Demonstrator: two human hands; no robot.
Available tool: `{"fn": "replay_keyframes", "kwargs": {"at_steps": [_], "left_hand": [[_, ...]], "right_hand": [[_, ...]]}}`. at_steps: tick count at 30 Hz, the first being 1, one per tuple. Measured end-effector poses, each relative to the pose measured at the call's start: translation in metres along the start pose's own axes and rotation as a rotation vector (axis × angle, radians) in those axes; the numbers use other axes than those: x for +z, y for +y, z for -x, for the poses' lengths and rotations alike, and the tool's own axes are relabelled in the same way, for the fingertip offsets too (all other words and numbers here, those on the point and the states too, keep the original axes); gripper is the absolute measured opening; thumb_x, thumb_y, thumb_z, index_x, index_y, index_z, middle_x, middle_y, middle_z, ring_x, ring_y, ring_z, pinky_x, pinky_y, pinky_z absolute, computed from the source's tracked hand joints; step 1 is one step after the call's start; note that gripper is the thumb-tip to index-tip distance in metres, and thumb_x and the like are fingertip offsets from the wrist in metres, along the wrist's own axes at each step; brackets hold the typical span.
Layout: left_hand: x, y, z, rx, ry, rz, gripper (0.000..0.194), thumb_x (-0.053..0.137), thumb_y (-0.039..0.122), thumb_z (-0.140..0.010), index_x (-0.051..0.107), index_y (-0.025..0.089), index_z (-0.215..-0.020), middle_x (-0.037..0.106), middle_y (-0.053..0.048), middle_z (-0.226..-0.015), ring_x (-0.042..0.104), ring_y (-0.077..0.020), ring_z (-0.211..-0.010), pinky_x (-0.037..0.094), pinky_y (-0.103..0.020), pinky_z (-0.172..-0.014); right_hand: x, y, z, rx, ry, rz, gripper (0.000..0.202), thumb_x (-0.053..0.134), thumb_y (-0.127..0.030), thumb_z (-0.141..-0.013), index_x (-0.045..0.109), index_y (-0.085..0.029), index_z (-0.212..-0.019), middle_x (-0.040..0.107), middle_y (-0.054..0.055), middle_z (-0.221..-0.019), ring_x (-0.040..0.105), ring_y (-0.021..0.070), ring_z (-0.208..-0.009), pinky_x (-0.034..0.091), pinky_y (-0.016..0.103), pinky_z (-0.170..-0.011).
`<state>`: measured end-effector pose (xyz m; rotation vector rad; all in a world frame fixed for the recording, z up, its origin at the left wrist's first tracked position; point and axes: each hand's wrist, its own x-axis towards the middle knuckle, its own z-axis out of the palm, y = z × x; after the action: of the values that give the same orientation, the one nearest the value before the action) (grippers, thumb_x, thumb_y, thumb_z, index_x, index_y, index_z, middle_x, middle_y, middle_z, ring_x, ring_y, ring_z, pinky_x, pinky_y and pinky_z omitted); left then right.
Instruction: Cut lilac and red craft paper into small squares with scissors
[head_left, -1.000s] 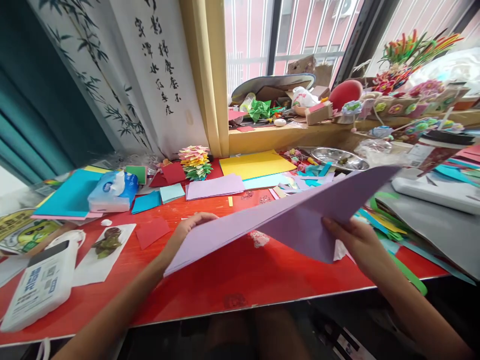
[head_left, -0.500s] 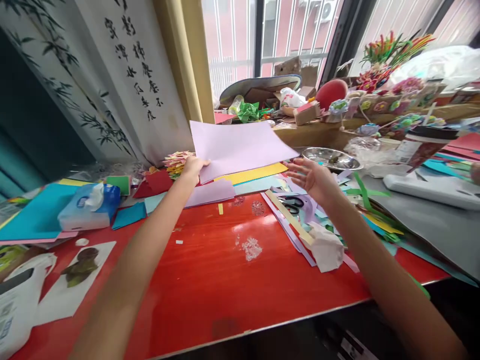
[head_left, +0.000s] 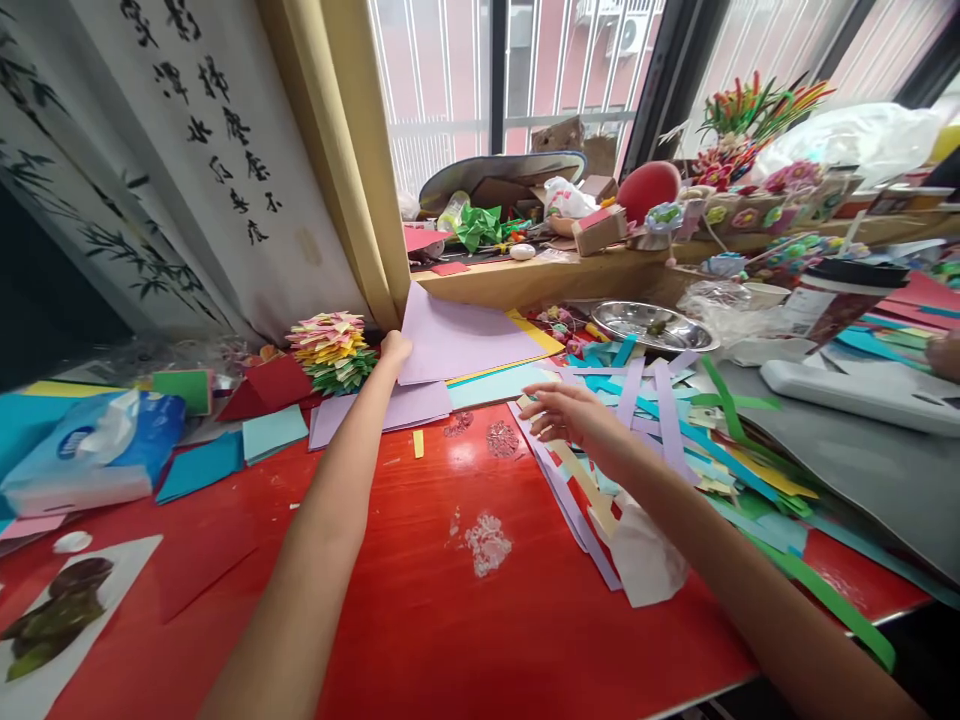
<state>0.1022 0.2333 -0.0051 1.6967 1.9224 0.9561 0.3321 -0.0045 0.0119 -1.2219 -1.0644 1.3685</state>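
Observation:
A large lilac paper sheet [head_left: 469, 335] lies low over yellow and pale blue sheets at the back of the red table. My left hand [head_left: 395, 347] is closed at its left edge, the fingertips partly hidden. Folded lilac paper [head_left: 405, 405] rests just in front, under my left forearm. Palm down and empty, my right hand [head_left: 566, 412] hovers over the cut paper strips [head_left: 667, 410], its fingers apart. Near the right wrist is a crumpled white tissue [head_left: 646, 555]. Small clear beads [head_left: 487, 545] lie in a cluster on the table between my arms.
Left of my arm are a tissue pack [head_left: 97, 440], blue folded paper [head_left: 201, 466] and a stack of folded paper pieces [head_left: 334, 350]. A metal dish [head_left: 652, 328], a lidded cup [head_left: 844, 300] and a white tool [head_left: 855, 395] stand right. Another person's hand [head_left: 943, 355] shows at the right edge.
The lilac sheet has come down from its raised position onto the other sheets. My right hand has moved away from its right side, toward me. The view has shifted slightly.

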Motion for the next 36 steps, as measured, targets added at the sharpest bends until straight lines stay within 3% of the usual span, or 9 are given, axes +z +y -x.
{"fn": "replay_keyframes", "kwargs": {"at_steps": [7,10,13,17,21,26,30,33,36], "left_hand": [[-0.034,-0.006,0.024,0.304,-0.004,-0.328,0.052,0.047,0.025,-0.083,0.033,0.004,-0.129,0.032,-0.024,-0.135,0.025,-0.0325,-0.129,0.023,-0.042,-0.102],[-0.066,-0.018,0.042,0.447,-0.292,-0.486,0.047,0.041,0.038,-0.083,0.045,0.012,-0.122,0.045,-0.014,-0.129,0.037,-0.0262,-0.122,0.027,-0.033,-0.100],[-0.088,-0.034,0.055,0.477,-0.566,-0.639,0.066,0.058,0.054,-0.064,0.052,0.013,-0.116,0.054,-0.012,-0.120,0.048,-0.0268,-0.111,0.036,-0.028,-0.090],[-0.090,-0.046,0.057,0.428,-0.682,-0.784,0.092,0.059,0.062,-0.053,0.044,0.007,-0.125,0.044,-0.021,-0.127,0.043,-0.0332,-0.113,0.037,-0.034,-0.087],[-0.082,-0.041,0.044,0.377,-0.733,-0.828,0.088,0.063,0.062,-0.046,0.053,0.007,-0.114,0.050,-0.022,-0.118,0.048,-0.0362,-0.105,0.039,-0.037,-0.082],[-0.082,-0.037,0.036,0.307,-0.738,-0.758,0.062,0.066,0.058,-0.044,0.065,0.014,-0.087,0.060,-0.016,-0.097,0.054,-0.0338,-0.092,0.042,-0.037,-0.076],[-0.082,-0.041,0.044,0.254,-0.662,-0.647,0.046,0.066,0.053,-0.048,0.066,0.017,-0.077,0.062,-0.012,-0.086,0.056,-0.0311,-0.089,0.043,-0.034,-0.074],[-0.081,-0.041,0.055,0.215,-0.605,-0.563,0.035,0.071,0.042,-0.044,0.065,0.018,-0.069,0.063,-0.010,-0.078,0.058,-0.0301,-0.083,0.043,-0.032,-0.070],[-0.084,-0.039,0.071,0.161,-0.533,-0.457,0.023,0.075,0.027,-0.038,0.061,0.017,-0.054,0.061,-0.008,-0.062,0.059,-0.0308,-0.071,0.043,-0.034,-0.064]], "right_hand": [[0.007,0.006,0.011,0.011,-0.199,0.256,0.023,0.049,-0.033,-0.083,0.055,-0.019,-0.100,0.065,0.005,-0.083,0.061,0.0123,-0.065,0.049,0.025,-0.058],[0.011,0.007,0.014,-0.011,-0.314,0.338,0.024,0.047,-0.036,-0.085,0.056,-0.019,-0.099,0.064,0.004,-0.084,0.060,0.0120,-0.068,0.049,0.025,-0.062],[0.018,0.007,0.018,-0.023,-0.443,0.437,0.024,0.045,-0.038,-0.086,0.057,-0.019,-0.096,0.063,0.004,-0.085,0.060,0.0121,-0.071,0.049,0.026,-0.065],[0.028,0.006,0.022,-0.020,-0.538,0.569,0.026,0.042,-0.040,-0.088,0.057,-0.019,-0.093,0.063,0.005,-0.090,0.060,0.0139,-0.077,0.049,0.027,-0.069],[0.036,0.008,0.022,-0.037,-0.576,0.687,0.025,0.041,-0.037,-0.088,0.058,-0.019,-0.094,0.065,0.004,-0.090,0.061,0.0143,-0.075,0.048,0.026,-0.066],[0.047,0.017,0.031,-0.138,-0.489,0.949,0.023,0.041,-0.030,-0.086,0.061,-0.019,-0.093,0.065,0.006,-0.086,0.060,0.0166,-0.073,0.045,0.027,-0.062],[0.049,0.037,0.050,-0.379,-0.334,1.184,0.027,0.042,-0.032,-0.086,0.057,-0.020,-0.104,0.059,0.010,-0.101,0.057,0.0231,-0.091,0.046,0.036,-0.076],[0.037,0.058,0.059,-0.511,-0.100,1.329,0.041,0.040,-0.038,-0.087,0.048,-0.019,-0.121,0.049,0.014,-0.123,0.043,0.0303,-0.117,0.038,0.047,-0.092],[0.017,0.070,0.061,-0.563,-0.093,1.387,0.049,0.033,-0.043,-0.089,0.038,-0.019,-0.132,0.042,0.011,-0.135,0.034,0.0271,-0.127,0.029,0.047,-0.102]]}}
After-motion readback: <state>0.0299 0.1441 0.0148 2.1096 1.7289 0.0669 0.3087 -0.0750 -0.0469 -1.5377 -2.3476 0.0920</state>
